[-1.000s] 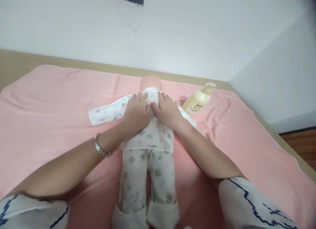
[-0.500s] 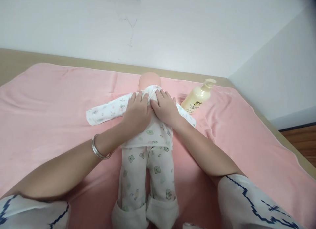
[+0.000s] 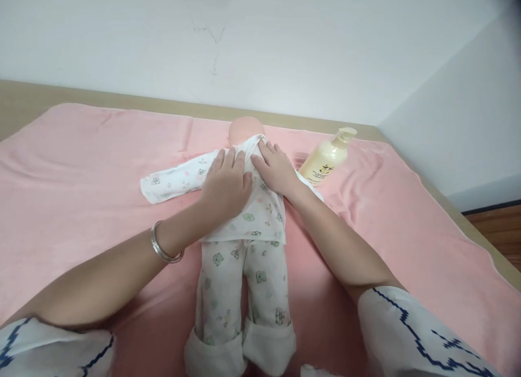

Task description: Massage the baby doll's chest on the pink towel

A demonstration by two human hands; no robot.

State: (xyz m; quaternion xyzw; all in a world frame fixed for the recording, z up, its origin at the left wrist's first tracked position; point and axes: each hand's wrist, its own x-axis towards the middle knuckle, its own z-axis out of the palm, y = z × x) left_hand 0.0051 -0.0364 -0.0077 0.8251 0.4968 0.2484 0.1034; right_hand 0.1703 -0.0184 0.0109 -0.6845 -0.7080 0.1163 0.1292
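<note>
A baby doll (image 3: 246, 128) lies on a pink blanket with its head away from me, dressed in a white printed top (image 3: 260, 217) and matching trousers (image 3: 222, 285) with turned-up cuffs. My left hand (image 3: 228, 184) rests flat on the left of the top's chest, fingers stretched out and a silver bangle on the wrist. On the right of the chest lies my right hand (image 3: 277, 168), open, its fingers near the shoulder and collar. The cloth between the hands is creased. Part of the doll's right-side sleeve is hidden behind my right hand and forearm.
A pale yellow pump bottle (image 3: 328, 157) stands tilted on the pink blanket (image 3: 101, 160), right of the doll. Behind the blanket runs a wooden edge (image 3: 163, 107) against a white wall (image 3: 285, 51). A bit of white cloth (image 3: 315, 371) shows at the bottom edge.
My right hand has shifted slightly outward and up, and the fingers of both hands lie a little further apart. The top's collar is drawn higher and to the right.
</note>
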